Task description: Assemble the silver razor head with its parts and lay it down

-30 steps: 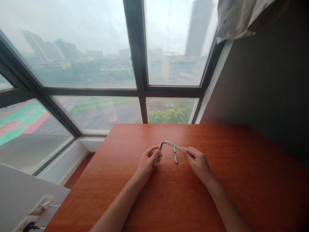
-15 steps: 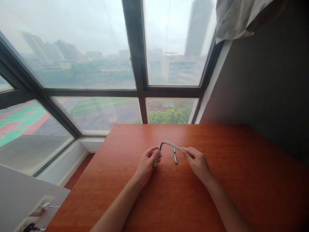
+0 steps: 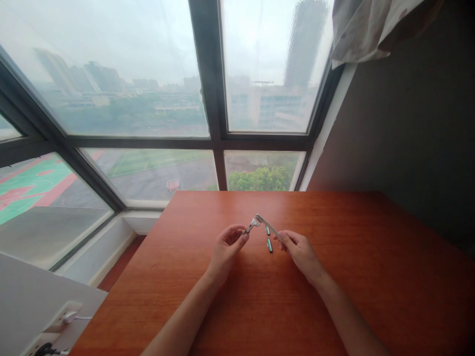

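Observation:
Pinched in my left hand (image 3: 228, 247) is a razor handle (image 3: 252, 226), its silvery forked end pointing up and to the right. My right hand (image 3: 295, 247) grips a slim pale toothbrush (image 3: 270, 228), which slants up to the left. The brush's dark bristled head meets or nearly meets the razor's forked end; actual contact is hard to make out. On the table below the brush lie two small green-and-black razor cartridges, the farther one (image 3: 267, 230) partly beside the brush handle and the nearer one (image 3: 269, 245) between my hands.
Under both forearms spreads a reddish-brown wooden table (image 3: 237, 306). Large windows with a dark frame (image 3: 218, 143) stand beyond its far edge. A wall socket with a white plug (image 3: 70, 316) is at lower left, and a pale cloth (image 3: 367, 34) hangs at upper right.
The razor handle in my left hand has tilted to the right, showing its forked end. The toothbrush has turned steeper, its bristles now toward the razor. The cartridges lie where they were.

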Available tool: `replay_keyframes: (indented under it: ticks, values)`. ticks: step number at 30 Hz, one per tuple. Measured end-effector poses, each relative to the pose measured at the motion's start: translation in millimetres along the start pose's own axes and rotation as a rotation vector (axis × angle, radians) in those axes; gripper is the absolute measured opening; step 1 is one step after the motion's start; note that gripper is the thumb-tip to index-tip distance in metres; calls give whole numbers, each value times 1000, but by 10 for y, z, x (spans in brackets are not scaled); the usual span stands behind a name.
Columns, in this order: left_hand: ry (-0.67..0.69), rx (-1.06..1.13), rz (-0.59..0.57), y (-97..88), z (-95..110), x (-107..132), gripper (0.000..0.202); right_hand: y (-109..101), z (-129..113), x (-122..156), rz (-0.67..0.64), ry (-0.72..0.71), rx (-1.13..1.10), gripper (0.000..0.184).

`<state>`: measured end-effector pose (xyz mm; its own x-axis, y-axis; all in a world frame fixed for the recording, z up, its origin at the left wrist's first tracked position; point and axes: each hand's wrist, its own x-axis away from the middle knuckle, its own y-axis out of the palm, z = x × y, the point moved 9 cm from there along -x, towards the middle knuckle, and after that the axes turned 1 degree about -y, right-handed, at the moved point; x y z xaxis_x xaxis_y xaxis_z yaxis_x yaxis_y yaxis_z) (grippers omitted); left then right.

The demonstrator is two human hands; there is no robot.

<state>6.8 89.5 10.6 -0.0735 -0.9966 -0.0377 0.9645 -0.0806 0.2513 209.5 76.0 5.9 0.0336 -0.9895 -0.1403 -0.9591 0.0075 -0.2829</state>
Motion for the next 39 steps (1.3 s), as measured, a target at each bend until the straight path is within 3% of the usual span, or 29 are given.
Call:
replay_keyframes:
  ticks: [5, 29, 39]
  values:
    - [18, -35, 18, -1, 17, 5, 26, 80, -13, 19, -77, 42, -75, 51]
    - [36, -39, 103, -109, 40, -20, 23, 27, 40, 22, -97, 101, -131, 42]
    - [70, -96, 10, -14, 7, -5, 22, 32, 74, 14, -84, 109, -134, 40]
